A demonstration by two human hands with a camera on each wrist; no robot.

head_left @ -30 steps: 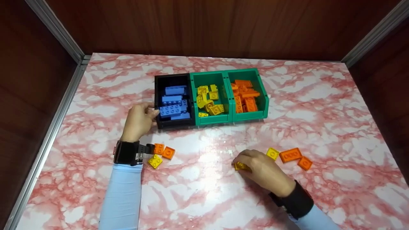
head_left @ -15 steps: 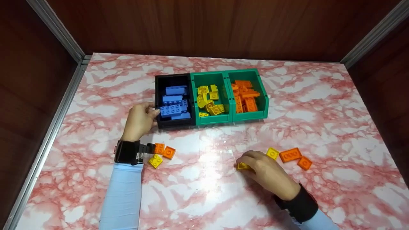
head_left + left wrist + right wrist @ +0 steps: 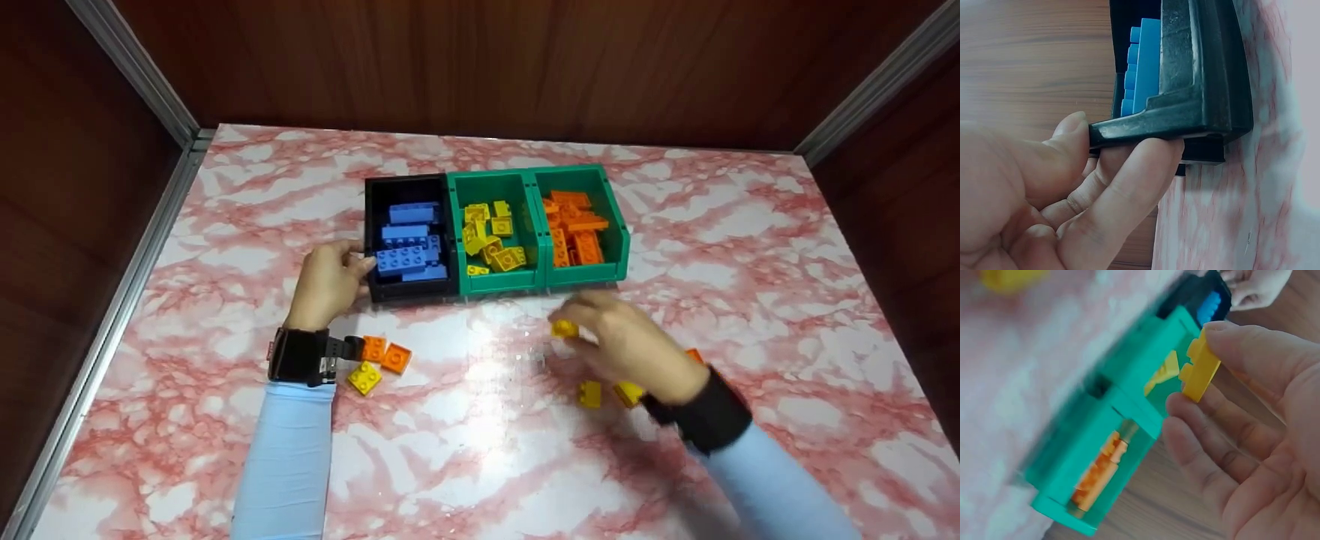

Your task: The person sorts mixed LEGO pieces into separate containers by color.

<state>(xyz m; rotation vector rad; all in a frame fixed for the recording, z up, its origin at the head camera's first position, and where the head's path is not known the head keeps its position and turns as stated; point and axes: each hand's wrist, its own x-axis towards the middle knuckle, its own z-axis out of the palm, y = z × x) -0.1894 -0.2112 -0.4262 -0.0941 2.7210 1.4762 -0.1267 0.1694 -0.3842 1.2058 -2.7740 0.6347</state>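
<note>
My left hand (image 3: 330, 285) grips the left side of the black bin (image 3: 409, 291). In the left wrist view the thumb lies at the rim and the fingers (image 3: 1145, 174) curl against the outer side. Blue toy bricks (image 3: 401, 259) fill that bin. My right hand (image 3: 622, 337) pinches a small yellow brick (image 3: 1202, 365) between thumb and fingers, just in front of the green bins. The middle green bin (image 3: 501, 282) holds yellow bricks (image 3: 491, 236), the right green bin (image 3: 587, 273) orange ones (image 3: 577, 225).
Two orange bricks (image 3: 396, 358) and a yellow one (image 3: 364, 379) lie by the left wrist. Under the right hand lie yellow bricks (image 3: 590, 394), with orange (image 3: 694, 355) partly hidden behind it. Dark wood panels (image 3: 480, 67) wall in the marbled table (image 3: 450, 465).
The right hand has risen away from the near right pieces toward the green bins with a yellow brick, uncovering another yellow brick on the table. My left hand stays on the black bin.
</note>
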